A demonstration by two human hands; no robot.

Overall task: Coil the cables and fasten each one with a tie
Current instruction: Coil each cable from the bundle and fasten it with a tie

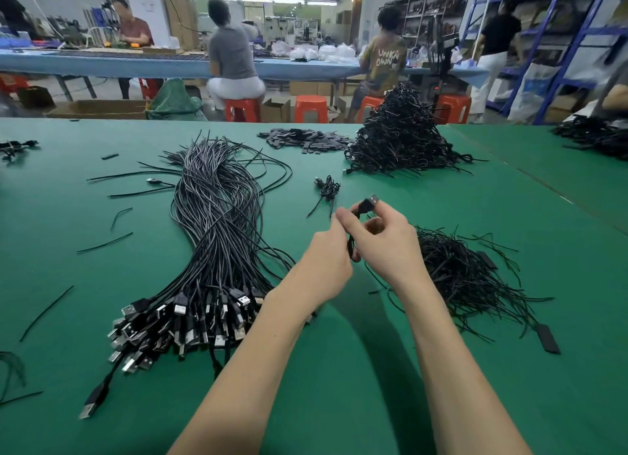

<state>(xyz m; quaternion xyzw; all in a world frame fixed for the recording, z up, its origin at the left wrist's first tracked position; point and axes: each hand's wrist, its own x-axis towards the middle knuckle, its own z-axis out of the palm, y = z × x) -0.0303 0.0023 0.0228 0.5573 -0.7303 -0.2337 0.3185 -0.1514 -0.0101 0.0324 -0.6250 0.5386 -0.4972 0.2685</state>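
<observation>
— Green desk (339, 369), what's lying on it?
— Loose cables (217, 217) are spreading along the left side, plugs fanning toward the near edge. Ties (465, 278) are heaping by the right edge, just beside the hands. Finished coils (401, 138) are piling at the far edge, with one coil (328, 189) lying apart in the middle.
— And the hands?
— Both are hovering mid-desk. Right hand (384, 244) is pinching a cable (367, 204), plug pointing up; left hand (326, 261) is curling its fingers round the cord below.
— Anything behind?
— People are sitting on stools (311, 108) at a bench.
</observation>
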